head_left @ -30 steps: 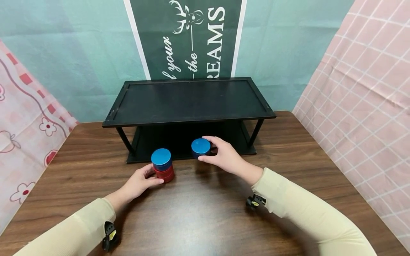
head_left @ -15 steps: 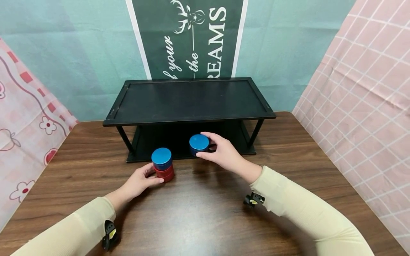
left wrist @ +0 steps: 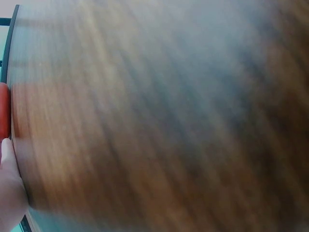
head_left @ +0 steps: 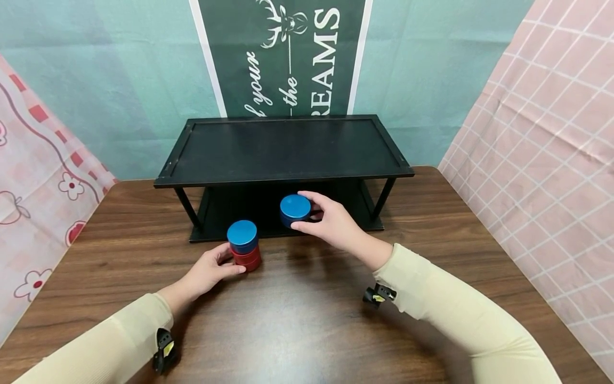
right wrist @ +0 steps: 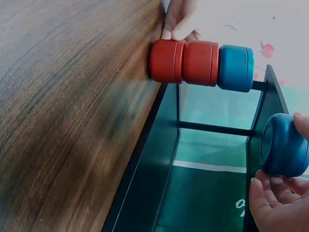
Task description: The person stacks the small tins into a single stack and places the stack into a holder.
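A short stack stands on the table: two round red tins (head_left: 247, 260) below and a blue tin (head_left: 242, 234) on top. My left hand (head_left: 207, 273) holds the stack low down, thumb and fingers around the red part. In the right wrist view the lower red tin (right wrist: 164, 61), the upper red tin (right wrist: 199, 63) and the blue tin (right wrist: 235, 67) lie in one line. My right hand (head_left: 333, 221) grips a second blue tin (head_left: 295, 207) in the air, right of the stack and at about its top height. Only a slice of a red tin (left wrist: 4, 110) shows in the left wrist view.
A black two-tier rack (head_left: 283, 149) stands just behind the stack, its upper shelf reaching over the lower shelf (head_left: 230, 213). The held tin overlaps the rack's front in the head view. Cloth hangs at the back (head_left: 408, 80) and on both sides of the wooden table (head_left: 297, 320).
My right hand has raised its blue tin and shifted it slightly left, closer to the stack. The left hand and the stack have stayed in place.
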`<action>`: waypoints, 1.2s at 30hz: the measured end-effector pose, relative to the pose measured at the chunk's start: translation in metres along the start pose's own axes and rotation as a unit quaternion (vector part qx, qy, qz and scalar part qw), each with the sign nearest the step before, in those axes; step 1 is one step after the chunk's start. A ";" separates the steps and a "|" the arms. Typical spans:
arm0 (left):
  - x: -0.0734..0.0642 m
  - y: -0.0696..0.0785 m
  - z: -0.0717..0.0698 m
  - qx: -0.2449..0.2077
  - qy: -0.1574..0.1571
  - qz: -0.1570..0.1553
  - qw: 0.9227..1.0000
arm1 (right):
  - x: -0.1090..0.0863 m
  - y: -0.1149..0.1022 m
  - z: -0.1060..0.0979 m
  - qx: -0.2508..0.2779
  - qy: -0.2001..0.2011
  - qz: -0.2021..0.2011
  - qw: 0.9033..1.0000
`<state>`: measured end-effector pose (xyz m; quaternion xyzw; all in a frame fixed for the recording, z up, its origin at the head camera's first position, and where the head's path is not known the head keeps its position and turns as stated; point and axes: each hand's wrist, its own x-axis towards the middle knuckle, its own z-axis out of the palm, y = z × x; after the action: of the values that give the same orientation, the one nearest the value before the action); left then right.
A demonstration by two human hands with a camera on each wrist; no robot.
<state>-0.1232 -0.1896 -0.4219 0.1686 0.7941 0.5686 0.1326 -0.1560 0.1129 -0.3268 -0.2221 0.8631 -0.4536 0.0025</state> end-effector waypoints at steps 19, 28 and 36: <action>0.001 -0.001 0.000 0.003 0.006 0.002 1.000 | 0.011 -0.021 0.030 0.014 -0.028 -0.049 0.998; 0.003 -0.003 0.003 -0.004 -0.001 -0.003 1.000 | 0.017 -0.027 0.044 0.018 -0.037 -0.058 0.997; 0.002 -0.003 0.002 0.005 0.004 -0.007 1.000 | 0.023 -0.030 0.055 0.017 -0.048 -0.059 0.997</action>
<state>-0.1248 -0.1882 -0.4249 0.1614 0.7987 0.5644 0.1323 -0.1542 0.0458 -0.3309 -0.2943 0.8395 -0.4563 0.0204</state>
